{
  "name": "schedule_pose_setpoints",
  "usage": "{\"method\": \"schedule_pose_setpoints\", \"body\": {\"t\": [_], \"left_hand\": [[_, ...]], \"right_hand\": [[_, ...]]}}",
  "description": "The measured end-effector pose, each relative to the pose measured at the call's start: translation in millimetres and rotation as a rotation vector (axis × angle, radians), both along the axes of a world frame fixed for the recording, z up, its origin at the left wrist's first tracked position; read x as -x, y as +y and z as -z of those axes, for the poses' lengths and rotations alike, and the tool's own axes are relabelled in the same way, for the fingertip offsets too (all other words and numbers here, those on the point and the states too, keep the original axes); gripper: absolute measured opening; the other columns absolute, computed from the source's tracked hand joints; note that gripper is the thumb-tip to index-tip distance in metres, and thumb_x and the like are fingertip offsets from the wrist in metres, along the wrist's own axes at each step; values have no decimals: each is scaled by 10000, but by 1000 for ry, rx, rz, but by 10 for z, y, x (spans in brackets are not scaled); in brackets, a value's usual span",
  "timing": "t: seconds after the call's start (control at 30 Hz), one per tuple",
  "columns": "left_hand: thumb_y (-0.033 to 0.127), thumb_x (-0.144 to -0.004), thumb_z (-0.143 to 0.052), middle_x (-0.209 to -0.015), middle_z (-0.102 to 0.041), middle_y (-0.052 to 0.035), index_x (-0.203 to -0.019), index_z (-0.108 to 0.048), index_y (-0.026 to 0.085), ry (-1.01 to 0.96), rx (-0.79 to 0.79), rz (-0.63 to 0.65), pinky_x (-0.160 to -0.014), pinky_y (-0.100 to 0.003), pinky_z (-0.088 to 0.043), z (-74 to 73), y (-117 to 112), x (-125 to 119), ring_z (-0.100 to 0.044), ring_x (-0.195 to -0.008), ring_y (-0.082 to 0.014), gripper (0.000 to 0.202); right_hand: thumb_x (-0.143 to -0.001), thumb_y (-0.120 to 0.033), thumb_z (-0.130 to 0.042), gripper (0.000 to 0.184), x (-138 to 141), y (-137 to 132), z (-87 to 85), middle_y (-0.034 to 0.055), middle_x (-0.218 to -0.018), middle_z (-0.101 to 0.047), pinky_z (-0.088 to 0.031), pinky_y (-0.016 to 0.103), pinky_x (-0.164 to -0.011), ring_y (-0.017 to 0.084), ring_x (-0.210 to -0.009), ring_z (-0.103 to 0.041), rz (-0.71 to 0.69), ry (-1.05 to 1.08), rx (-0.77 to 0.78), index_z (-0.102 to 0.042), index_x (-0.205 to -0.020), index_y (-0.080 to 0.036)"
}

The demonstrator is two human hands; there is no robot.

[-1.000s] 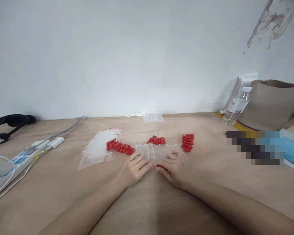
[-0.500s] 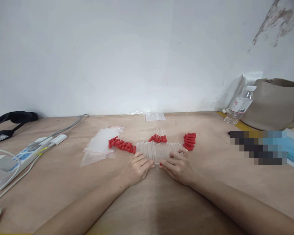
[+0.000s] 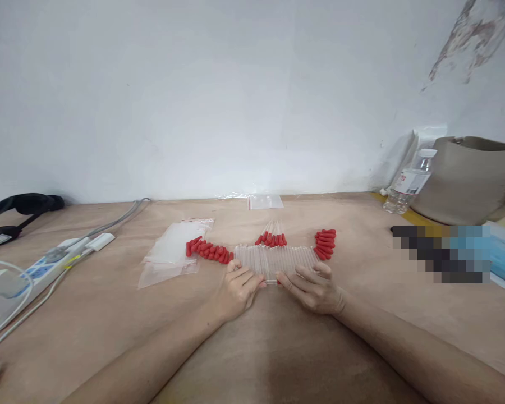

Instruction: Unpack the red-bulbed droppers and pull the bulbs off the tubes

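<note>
Between my hands lies a thin clear dropper tube (image 3: 271, 281), level, at the near edge of a row of similar clear tubes (image 3: 273, 259). My left hand (image 3: 239, 285) pinches the tube's left part. My right hand (image 3: 310, 287) has closed fingertips at its right end, where a bit of red rubber bulb (image 3: 279, 282) shows; the rest is hidden by the fingers. Loose red bulbs (image 3: 212, 251) lie left of the row, and more red bulbs (image 3: 325, 243) lie at its right. Behind it, several droppers with bulbs fitted (image 3: 271, 238) fan out, tips toward the wall.
Clear zip bags (image 3: 168, 247) lie to the left, and one small bag (image 3: 265, 202) lies by the wall. Farther left are a power strip (image 3: 42, 275) with cables and a black headset (image 3: 23, 210). A water bottle (image 3: 410, 182) and a grey-brown bin (image 3: 471, 179) stand at the right.
My right hand has shifted slightly right, and less of the red bulb shows at its fingertips. My left hand stays nearly in place. The view has tilted a little.
</note>
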State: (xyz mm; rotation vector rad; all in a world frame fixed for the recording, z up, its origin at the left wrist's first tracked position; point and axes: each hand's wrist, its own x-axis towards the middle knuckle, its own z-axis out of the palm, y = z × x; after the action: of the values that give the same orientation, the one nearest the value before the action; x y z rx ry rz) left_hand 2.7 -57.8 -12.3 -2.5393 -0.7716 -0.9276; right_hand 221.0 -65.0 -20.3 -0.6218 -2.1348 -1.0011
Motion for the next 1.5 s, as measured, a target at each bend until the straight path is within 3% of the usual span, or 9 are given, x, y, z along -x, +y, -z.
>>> {"method": "schedule_pose_setpoints", "body": {"t": [0.1, 0.2, 0.43, 0.57, 0.7, 0.9, 1.1, 1.3, 1.5], "left_hand": [[178, -875, -418, -566, -552, 15, -761, -564, 152, -12, 12, -5, -709, -318, -313, -4, 7, 10, -462, -534, -101, 187], [167, -872, -413, -581, -559, 6, -767, -565, 147, -33, 36, -29, -679, -305, -336, 14, 91, 124, -469, -547, -111, 185], [135, -873, -373, -846, -544, -58, -1043, -540, 140, -188, 172, -163, -667, -232, -433, -43, 273, 284, -526, -760, -133, 238], [68, -817, -359, -847, -482, -61, -1146, -481, 138, -125, 193, -152, -645, -239, -451, -108, 245, 91, -497, -751, -143, 357], [43, -793, -369, -852, -504, -58, -962, -523, 139, 6, 166, -136, -661, -261, -454, -133, 238, -134, -498, -758, -157, 248], [31, -781, -362, -754, -529, -47, -766, -494, 156, 187, 90, -115, -628, -289, -451, -66, 217, -332, -502, -701, -176, 182], [285, -844, -447, -837, -555, -70, -823, -518, 151, 146, 295, -63, -720, -316, -465, -71, 114, -331, -520, -815, -192, 153], [369, -805, -521, -989, -556, -91, -1000, -532, 162, 34, 330, 13, -795, -356, -437, -75, 83, -172, -505, -916, -215, 285], [326, -802, -528, -972, -569, -86, -1006, -557, 181, -60, 276, -17, -791, -364, -412, -22, 95, 103, -520, -884, -198, 252]], "right_hand": [[-795, -153, -522, 203, -23, 15, 18, -64, -705, -659, -240, 285, -719, 88, -752, -520, -33, 32, -89, -639, -922, -260], [-789, -141, -548, 190, -99, 52, -31, -59, -709, -654, -250, 289, -697, 92, -719, -524, -26, 79, -44, -641, -903, -261], [-815, -259, -512, 150, -467, 488, -191, 41, -735, -584, -387, 255, -592, 130, -657, -529, 82, 559, 530, -645, -844, -196], [-750, -196, -502, 160, -641, 761, -315, 53, -784, -606, -411, 253, -587, 137, -648, -546, 286, 590, 789, -619, -853, -160], [-699, -163, -498, 180, -671, 916, -425, 31, -805, -637, -386, 227, -578, 122, -641, -552, 472, 508, 961, -596, -850, -167], [-638, -231, -566, 66, -603, 969, -381, -8, -711, -650, -344, 244, -608, 143, -682, -562, 567, 409, 1038, -602, -689, -209], [-649, -333, -584, 143, -604, 946, -363, -6, -625, -638, -312, 302, -705, 161, -677, -559, 640, 321, 1088, -614, -566, -220], [-718, -361, -523, 182, -456, 928, -524, 5, -743, -662, -322, 278, -672, 161, -738, -560, 657, 352, 1060, -637, -667, -229], [-731, -502, -498, 326, -36, 890, -455, 20, -696, -647, -321, 257, -585, 150, -654, -565, 638, 368, 1084, -615, -653, -208]]}}
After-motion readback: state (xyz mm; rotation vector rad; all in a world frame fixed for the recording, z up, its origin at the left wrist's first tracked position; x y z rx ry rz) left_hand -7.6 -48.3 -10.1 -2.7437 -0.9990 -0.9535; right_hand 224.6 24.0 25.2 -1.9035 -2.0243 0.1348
